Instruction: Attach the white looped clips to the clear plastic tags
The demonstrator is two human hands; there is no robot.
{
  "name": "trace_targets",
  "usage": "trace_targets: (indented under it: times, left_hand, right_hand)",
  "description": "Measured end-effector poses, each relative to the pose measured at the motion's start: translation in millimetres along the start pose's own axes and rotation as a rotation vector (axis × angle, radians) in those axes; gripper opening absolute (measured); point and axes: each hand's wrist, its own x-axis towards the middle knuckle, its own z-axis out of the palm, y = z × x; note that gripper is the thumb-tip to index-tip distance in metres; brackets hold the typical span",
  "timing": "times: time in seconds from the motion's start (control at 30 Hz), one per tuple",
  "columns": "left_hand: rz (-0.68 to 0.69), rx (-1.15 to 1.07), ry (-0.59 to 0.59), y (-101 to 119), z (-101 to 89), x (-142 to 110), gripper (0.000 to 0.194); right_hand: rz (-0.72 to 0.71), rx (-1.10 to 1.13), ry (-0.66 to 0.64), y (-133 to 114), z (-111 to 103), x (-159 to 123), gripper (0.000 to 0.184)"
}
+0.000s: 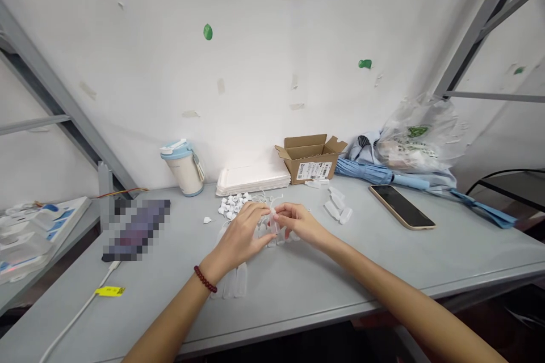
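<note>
My left hand and my right hand meet over the middle of the grey table. Between their fingertips stands a small translucent plastic bottle, with a white piece at its top pinched by both hands. Fingers partly cover it, so I cannot tell how the two parts fit together. Just behind my left hand lies a pile of small white caps, one of them apart to the left. More translucent bottles lie beside my left wrist, and others are partly hidden under my hands. Several loose bottles rest farther right.
Along the wall stand a cup, a stack of white trays and an open cardboard box. A folded blue umbrella and a phone lie right. A blurred-out device with a cable lies left.
</note>
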Motion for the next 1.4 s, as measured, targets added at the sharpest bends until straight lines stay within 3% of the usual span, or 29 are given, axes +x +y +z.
trace_targets:
  times: [0.2, 0.4, 0.5, 0.63, 0.83, 1.4]
  left_hand:
    - [0.012, 0.003, -0.041, 4, -5.1, -8, 0.038]
    - [-0.101, -0.028, -0.201, 25, -22.3, -47, 0.046]
    - [-0.169, -0.073, -0.28, 35, -29.8, -64, 0.044]
    - [-0.231, -0.095, -0.357, 41, -35.7, -74, 0.035]
    - [-0.274, -0.067, -0.416, 42, -38.8, -69, 0.03]
    - [-0.259, -0.067, -0.433, 28, -35.5, -70, 0.026]
  right_hand:
    - [0.01, -0.076, -0.094, 3, 3, -2, 0.028]
    - [0.038, -0.235, -0.382, 1, 13, -15, 0.025]
    - [0.025, -0.368, -0.464, -3, 21, -22, 0.023]
    - [-0.054, -0.502, -0.491, -4, 30, -25, 0.019]
    - [-0.076, -0.564, -0.502, 2, 33, -23, 0.017]
    - [-0.094, -0.599, -0.459, 6, 33, -20, 0.013]
